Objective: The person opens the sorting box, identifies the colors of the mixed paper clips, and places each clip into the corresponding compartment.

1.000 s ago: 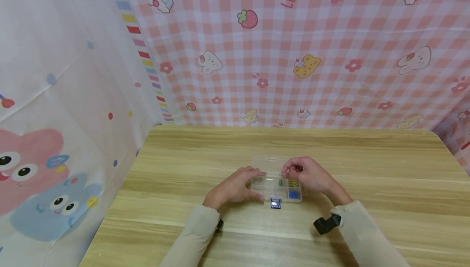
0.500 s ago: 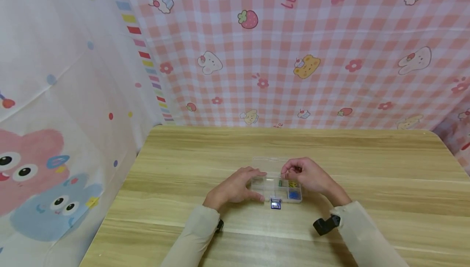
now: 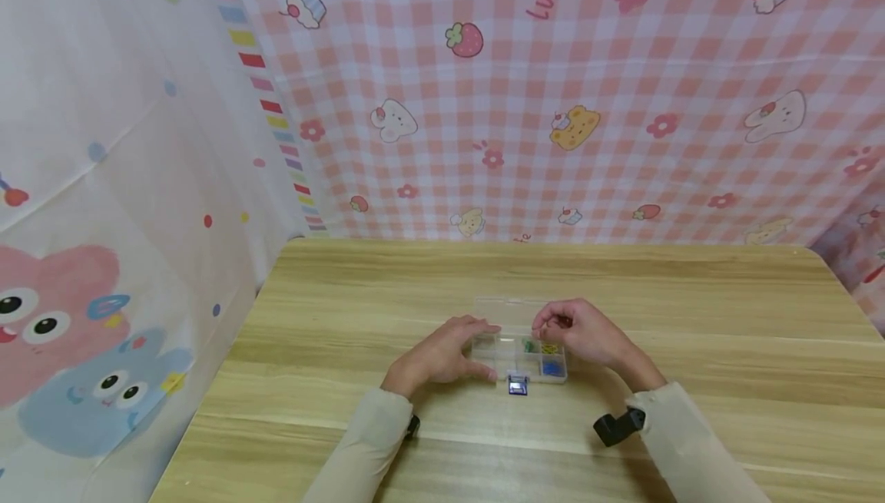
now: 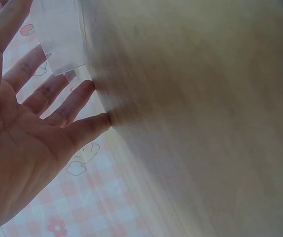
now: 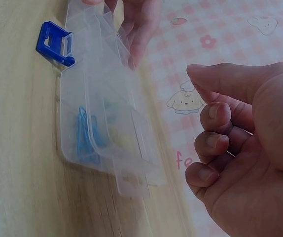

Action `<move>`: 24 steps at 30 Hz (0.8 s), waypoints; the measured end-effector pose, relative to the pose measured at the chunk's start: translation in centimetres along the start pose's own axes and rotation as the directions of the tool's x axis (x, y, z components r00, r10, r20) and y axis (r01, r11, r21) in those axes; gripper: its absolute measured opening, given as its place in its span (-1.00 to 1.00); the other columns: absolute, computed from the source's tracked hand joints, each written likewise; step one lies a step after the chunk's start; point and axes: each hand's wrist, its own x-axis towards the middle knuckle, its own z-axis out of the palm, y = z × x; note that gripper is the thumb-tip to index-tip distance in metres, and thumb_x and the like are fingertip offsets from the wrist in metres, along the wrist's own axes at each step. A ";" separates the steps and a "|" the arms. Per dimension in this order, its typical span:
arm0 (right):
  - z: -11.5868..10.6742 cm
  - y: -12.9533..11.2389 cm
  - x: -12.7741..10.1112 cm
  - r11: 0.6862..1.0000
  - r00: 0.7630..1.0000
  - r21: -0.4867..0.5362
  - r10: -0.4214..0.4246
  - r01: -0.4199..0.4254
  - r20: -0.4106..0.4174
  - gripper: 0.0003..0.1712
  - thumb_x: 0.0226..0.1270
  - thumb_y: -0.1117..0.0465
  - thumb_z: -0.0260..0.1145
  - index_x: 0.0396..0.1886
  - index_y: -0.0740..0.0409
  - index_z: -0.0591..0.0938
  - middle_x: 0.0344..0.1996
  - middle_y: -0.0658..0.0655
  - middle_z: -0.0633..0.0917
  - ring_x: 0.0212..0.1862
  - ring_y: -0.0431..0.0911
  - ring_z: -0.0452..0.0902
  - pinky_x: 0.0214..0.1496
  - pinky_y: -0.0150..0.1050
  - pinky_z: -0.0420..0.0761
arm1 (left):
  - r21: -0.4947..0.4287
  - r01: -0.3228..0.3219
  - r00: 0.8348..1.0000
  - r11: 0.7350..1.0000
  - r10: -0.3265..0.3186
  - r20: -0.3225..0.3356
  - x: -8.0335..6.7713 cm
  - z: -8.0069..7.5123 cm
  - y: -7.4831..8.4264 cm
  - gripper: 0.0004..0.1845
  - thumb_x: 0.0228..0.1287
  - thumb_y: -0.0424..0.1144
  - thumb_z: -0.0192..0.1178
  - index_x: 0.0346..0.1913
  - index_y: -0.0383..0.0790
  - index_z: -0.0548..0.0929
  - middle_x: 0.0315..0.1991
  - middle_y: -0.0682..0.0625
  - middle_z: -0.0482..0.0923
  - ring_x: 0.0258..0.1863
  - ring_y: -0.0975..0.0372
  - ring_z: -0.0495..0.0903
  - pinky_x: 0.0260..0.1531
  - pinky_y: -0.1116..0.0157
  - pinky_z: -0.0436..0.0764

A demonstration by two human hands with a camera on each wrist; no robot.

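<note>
Clear compartment box (image 3: 520, 355) sits mid-table, toward the near edge, lid open. Blue latch (image 3: 518, 385) on its near side. Blue paper clips (image 5: 86, 136) in the near-right compartment; yellow and green bits beside them, too blurred to name. Left hand (image 3: 442, 355) rests on the box's left end, fingers straight. Right hand (image 3: 581, 332) hovers over the far-right corner, fingers curled, apparently holding nothing. Wooden table (image 3: 691, 311).
</note>
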 end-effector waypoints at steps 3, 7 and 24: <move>-0.2 0.1 -0.3 1.000 1.000 0.005 0.006 -0.006 -0.003 -0.94 0.36 0.33 0.29 -0.28 0.18 0.69 -0.47 0.06 0.54 -0.37 -0.08 0.40 -0.38 -0.36 0.42 | -0.006 0.006 1.000 1.000 -0.006 -0.001 0.0 0.0 0.0 -0.22 0.14 0.08 0.42 0.43 0.09 0.40 0.47 -0.02 0.25 0.47 0.08 0.20 0.43 0.04 0.26; -0.7 0.3 -0.8 1.000 1.000 0.004 0.005 -0.005 -0.012 -0.93 0.37 0.34 0.27 -0.27 0.19 0.68 -0.44 0.07 0.56 -0.35 -0.08 0.41 -0.39 -0.37 0.42 | -0.006 0.014 1.000 1.000 -0.014 0.002 0.0 0.1 0.0 -0.22 0.15 0.10 0.41 0.44 0.11 0.39 0.50 -0.02 0.21 0.49 0.07 0.15 0.45 0.01 0.22; -2.9 1.4 -3.2 1.000 0.996 -0.002 0.026 -0.026 -0.084 -0.89 0.36 0.36 0.24 -0.25 0.29 0.68 -0.33 0.17 0.65 -0.35 -0.14 0.42 -0.35 -0.37 0.48 | -0.027 -0.004 1.000 1.000 0.003 -0.021 -0.3 0.5 -0.4 -0.20 0.16 0.07 0.41 0.46 0.09 0.36 0.52 -0.01 0.16 0.50 0.08 0.11 0.45 0.02 0.21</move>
